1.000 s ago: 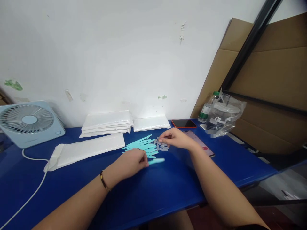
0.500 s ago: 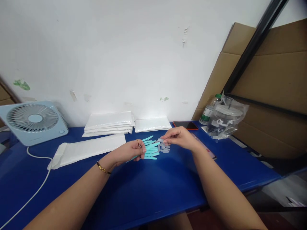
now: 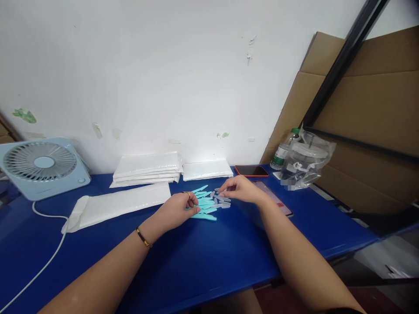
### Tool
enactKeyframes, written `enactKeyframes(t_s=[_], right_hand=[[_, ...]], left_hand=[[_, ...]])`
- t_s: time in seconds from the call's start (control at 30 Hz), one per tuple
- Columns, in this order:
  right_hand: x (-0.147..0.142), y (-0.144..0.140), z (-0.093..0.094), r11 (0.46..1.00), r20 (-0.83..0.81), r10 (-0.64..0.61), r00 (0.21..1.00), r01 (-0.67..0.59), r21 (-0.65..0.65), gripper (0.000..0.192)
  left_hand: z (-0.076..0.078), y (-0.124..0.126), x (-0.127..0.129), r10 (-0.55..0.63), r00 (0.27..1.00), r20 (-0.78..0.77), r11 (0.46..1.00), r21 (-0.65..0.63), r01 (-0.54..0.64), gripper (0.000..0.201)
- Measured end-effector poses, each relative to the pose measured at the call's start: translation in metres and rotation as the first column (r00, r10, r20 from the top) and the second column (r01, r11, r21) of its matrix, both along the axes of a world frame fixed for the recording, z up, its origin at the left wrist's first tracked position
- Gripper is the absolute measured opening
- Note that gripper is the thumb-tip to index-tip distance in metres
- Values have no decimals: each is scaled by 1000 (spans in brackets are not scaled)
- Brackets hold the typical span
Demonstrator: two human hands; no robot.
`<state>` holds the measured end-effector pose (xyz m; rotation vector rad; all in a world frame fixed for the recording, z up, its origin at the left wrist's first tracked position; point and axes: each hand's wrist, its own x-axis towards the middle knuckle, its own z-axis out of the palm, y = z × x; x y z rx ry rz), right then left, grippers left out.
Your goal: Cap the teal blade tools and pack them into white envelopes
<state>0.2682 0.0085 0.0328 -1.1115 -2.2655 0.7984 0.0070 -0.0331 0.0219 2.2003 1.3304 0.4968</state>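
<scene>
Several slim turquoise plastic sticks (image 3: 207, 210) lie in a loose, fanned pile on the blue tabletop (image 3: 196, 257). My left hand (image 3: 180, 208) rests over their left ends, thumb and fingers closed together on a stick; its held end is mostly hidden. Just right of the sticks is a small heap of translucent, cap-like plastic pieces (image 3: 224, 204). Above this heap my right hand (image 3: 241, 190) reaches in from the right, thumb and forefinger pinched at one of the pieces. That piece is small and partly covered by the fingertips.
White padded mailers (image 3: 147, 168) are stacked against the wall, with a long one (image 3: 121, 205) lying in front. A blue fan (image 3: 44, 168) with a white cable stands left. Two phones (image 3: 251, 171), a bottle (image 3: 281, 152) and a bagged cup (image 3: 304, 159) are on the right.
The raised turquoise stick in my left hand has gone down among the others, and that hand is lower over the pile. My right hand has shifted slightly left and down to the translucent pieces.
</scene>
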Motion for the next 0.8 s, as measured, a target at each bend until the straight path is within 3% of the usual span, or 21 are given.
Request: enactKeyframes(t_s=[0.13, 0.27, 0.43, 0.63, 0.73, 0.8], right_hand=[[5, 12, -8, 969, 85, -178, 980, 160, 190, 18], [4, 27, -21, 947, 171, -224, 960, 172, 273, 16], [1, 33, -28, 959, 197, -181, 964, 129, 253, 15], [5, 23, -21, 992, 258, -126, 958, 119, 44, 12], [7, 19, -18, 984, 288, -171, 942, 147, 104, 14], [8, 19, -16, 979, 263, -164, 951, 124, 161, 17]], left_hand=[[-8, 11, -2, 114, 986, -125, 972, 220, -85, 33], [-21, 22, -3, 139, 958, -251, 959, 275, -67, 49], [-21, 21, -3, 64, 957, -281, 963, 269, 14, 50], [-12, 7, -1, -89, 949, -301, 958, 235, 164, 44], [-13, 4, -1, -60, 961, -269, 961, 244, 128, 48], [-14, 2, -1, -112, 959, -259, 959, 226, 173, 52]])
